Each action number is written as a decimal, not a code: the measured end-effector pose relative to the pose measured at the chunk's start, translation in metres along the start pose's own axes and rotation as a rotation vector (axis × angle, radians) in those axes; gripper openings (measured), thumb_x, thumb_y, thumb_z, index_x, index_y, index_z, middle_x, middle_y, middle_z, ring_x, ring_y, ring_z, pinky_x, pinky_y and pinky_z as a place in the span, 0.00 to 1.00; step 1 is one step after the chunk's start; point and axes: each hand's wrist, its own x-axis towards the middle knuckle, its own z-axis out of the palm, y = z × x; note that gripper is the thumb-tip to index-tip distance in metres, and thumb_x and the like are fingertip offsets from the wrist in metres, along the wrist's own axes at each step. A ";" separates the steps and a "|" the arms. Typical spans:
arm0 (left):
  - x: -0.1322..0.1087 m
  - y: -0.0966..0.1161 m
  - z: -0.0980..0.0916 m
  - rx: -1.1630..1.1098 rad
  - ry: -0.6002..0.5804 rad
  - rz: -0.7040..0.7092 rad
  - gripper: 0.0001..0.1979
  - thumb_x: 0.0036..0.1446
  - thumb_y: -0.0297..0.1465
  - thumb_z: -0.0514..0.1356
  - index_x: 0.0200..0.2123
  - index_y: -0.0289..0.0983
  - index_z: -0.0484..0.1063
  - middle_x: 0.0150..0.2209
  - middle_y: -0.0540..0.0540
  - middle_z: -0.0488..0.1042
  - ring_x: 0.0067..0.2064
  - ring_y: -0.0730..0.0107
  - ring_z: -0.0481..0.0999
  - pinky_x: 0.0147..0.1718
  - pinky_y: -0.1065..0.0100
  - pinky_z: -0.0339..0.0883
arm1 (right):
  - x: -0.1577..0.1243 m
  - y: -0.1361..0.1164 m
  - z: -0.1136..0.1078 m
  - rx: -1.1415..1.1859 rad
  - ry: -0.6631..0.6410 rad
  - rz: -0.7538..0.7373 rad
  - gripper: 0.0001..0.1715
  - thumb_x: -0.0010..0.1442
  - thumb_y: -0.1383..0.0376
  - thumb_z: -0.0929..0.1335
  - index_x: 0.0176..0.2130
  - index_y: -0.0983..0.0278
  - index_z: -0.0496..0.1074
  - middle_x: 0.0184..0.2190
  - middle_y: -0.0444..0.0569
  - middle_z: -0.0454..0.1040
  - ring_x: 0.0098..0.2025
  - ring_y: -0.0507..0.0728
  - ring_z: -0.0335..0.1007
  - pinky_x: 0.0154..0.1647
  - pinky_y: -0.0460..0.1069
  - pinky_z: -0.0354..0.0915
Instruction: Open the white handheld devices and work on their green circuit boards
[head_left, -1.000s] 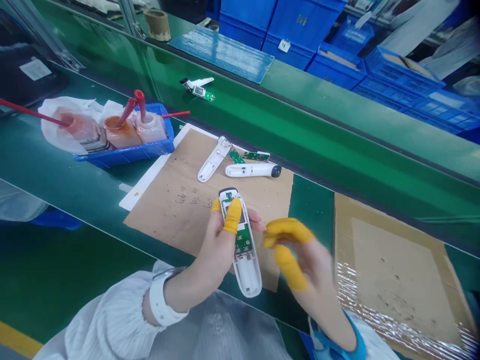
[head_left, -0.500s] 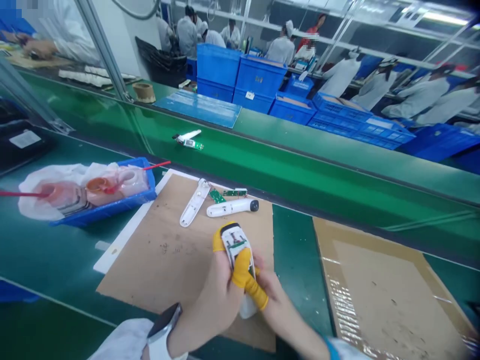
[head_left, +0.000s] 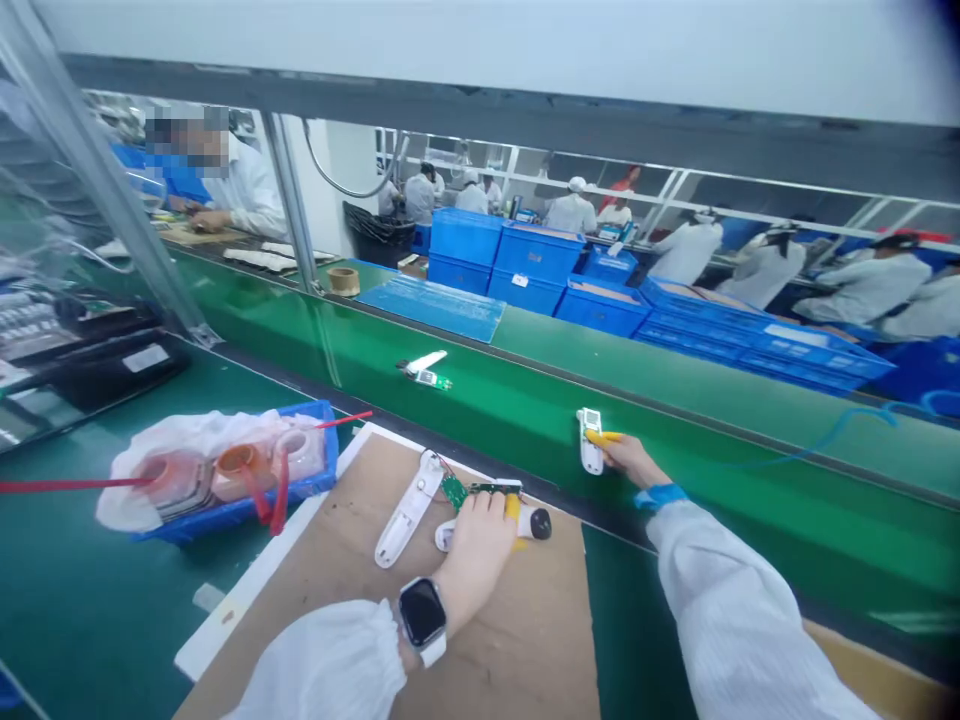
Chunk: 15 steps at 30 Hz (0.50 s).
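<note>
On the belt (head_left: pixel 525 400), your right hand (head_left: pixel 628 458) pinches a white casing (head_left: pixel 590 458). Left hand (head_left: pixel 476 540) covers the black-tipped casing (head_left: pixel 537 523); grip unreadable.

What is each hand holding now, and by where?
Right hand pinches the open handset by its side on the belt. Left hand lies over the dark-tipped handset; grip unclear.

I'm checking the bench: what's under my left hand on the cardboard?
A white device with a black tip lies under the left hand on the cardboard; both ends stick out, the middle is hidden.
</note>
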 end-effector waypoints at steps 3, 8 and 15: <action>-0.003 -0.004 -0.005 -0.037 0.006 0.024 0.09 0.61 0.23 0.53 0.41 0.29 0.72 0.42 0.35 0.76 0.46 0.54 0.75 0.43 0.55 0.69 | -0.001 -0.005 -0.011 -0.105 0.146 -0.010 0.16 0.63 0.61 0.68 0.48 0.66 0.68 0.46 0.50 0.71 0.44 0.57 0.71 0.44 0.56 0.70; -0.045 0.000 -0.044 -0.292 0.041 -0.040 0.18 0.66 0.38 0.44 0.51 0.35 0.64 0.41 0.38 0.76 0.41 0.58 0.77 0.39 0.61 0.71 | -0.048 -0.053 0.014 -0.141 0.205 -0.471 0.14 0.64 0.61 0.67 0.47 0.66 0.69 0.43 0.50 0.72 0.43 0.57 0.71 0.46 0.58 0.68; -0.130 -0.014 -0.042 -1.490 -0.018 -0.493 0.36 0.38 0.51 0.69 0.46 0.35 0.66 0.31 0.49 0.70 0.30 0.71 0.71 0.32 0.69 0.68 | -0.200 -0.173 0.127 -0.051 -0.312 -1.437 0.30 0.57 0.49 0.69 0.53 0.63 0.66 0.46 0.52 0.74 0.37 0.55 0.72 0.38 0.52 0.71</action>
